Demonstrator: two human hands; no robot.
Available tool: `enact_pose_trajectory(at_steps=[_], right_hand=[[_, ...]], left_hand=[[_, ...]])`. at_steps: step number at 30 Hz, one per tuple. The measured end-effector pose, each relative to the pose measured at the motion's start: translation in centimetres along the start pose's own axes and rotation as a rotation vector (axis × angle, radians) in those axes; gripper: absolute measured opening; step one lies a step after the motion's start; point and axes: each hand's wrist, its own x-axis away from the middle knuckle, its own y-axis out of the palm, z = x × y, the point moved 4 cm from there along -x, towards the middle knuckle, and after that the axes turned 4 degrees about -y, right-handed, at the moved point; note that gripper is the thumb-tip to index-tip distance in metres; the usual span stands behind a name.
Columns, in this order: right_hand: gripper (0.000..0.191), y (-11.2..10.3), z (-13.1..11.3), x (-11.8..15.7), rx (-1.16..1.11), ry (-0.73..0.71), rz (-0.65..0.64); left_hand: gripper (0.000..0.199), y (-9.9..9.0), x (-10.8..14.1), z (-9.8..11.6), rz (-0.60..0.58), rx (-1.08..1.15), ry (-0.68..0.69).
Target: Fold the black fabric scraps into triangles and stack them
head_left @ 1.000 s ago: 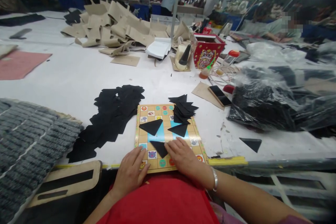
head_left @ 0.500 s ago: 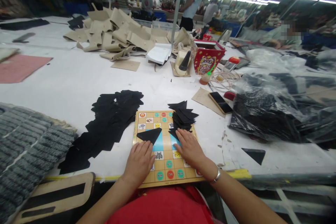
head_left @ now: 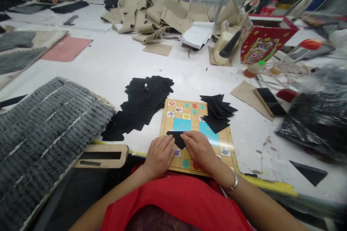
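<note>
A black fabric piece (head_left: pixel 178 139) lies on the patterned game board (head_left: pixel 195 127) at the table's front edge. My left hand (head_left: pixel 160 153) rests at its left side, fingertips pressed together on its edge. The fingers of my right hand (head_left: pixel 199 148) are closed on the piece's upper right corner. Beyond my right hand, a stack of black pieces (head_left: pixel 218 110) overlaps the board's right side. To the left of the board spreads a larger pile of black pieces (head_left: pixel 143 103).
Ribbed grey material (head_left: pixel 54 133) fills the left side. A phone (head_left: pixel 269 101), a red box (head_left: pixel 267 39) and a plastic-wrapped black bundle (head_left: pixel 311 122) are on the right. Beige pieces (head_left: pixel 162 9) are heaped at the back. One black triangle (head_left: pixel 309 172) lies front right.
The view has tilted down and turned left. My right hand has left the stack and moved to the black piece, which now lies between my hands, nearer the front edge.
</note>
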Motion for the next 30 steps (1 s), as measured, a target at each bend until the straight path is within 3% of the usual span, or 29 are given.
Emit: enact_pose_trajectory(at_steps=[2,6,10,21,27,30], right_hand=[[0.021,1.0,-0.3,-1.6,0.036,0.057,-0.119],[0.018,2.3,-0.4,-4.4,0.175,0.212,-0.455],[0.018,2.5,-0.7,-5.3,0.181,0.225,-0.61],[0.015,3.5,-0.5,-3.6,0.014,0.229,-0.452],[0.02,3.7,-0.3,-1.7,-0.034,0.015,-0.223],[0.025,3.7,-0.5,-1.0,0.013,-0.118,-0.213]], left_hand=[[0.032,0.1,-0.4,-0.6,-0.033,-0.046,-0.036],[0.032,0.4,-0.3,-0.9,-0.088,-0.072,0.05],[0.037,0.2,0.7,-1.2,-0.086,-0.101,0.092],[0.039,0.2,1.1,-1.6,-0.072,-0.113,0.063],[0.039,0.0,1.0,-1.7,-0.064,-0.099,0.043],[0.039,0.1,1.1,-1.9,-0.088,-0.054,0.029]])
